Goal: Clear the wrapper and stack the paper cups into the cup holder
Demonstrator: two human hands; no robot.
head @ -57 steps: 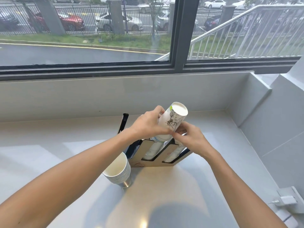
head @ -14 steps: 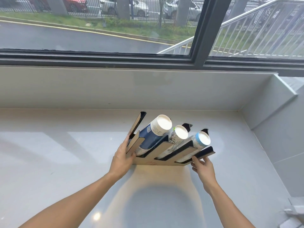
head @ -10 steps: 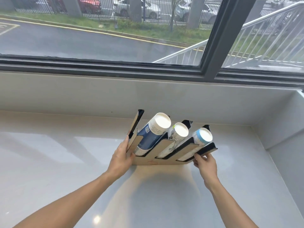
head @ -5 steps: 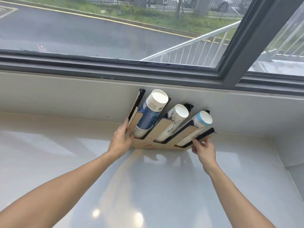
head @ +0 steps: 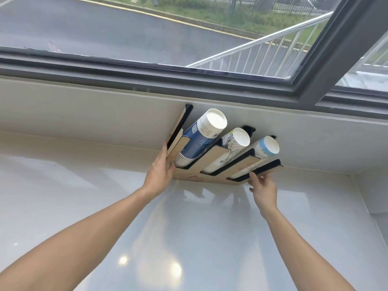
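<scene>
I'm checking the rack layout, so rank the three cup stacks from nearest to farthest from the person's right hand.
From the right hand at the holder's right end:
1. Light blue cup stack, rightmost slot, just above the hand.
2. Sketch-print cup stack, middle slot.
3. Dark blue cup stack, leftmost slot, beside the left hand.

The lower rims of the cup stacks are hidden inside the cup holder; both forearms are cut off toward 6 o'clock.

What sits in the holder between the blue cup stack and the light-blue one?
Head view: the sketch-print cup stack fills the middle slot between the blue stack and light-blue stack.
</scene>
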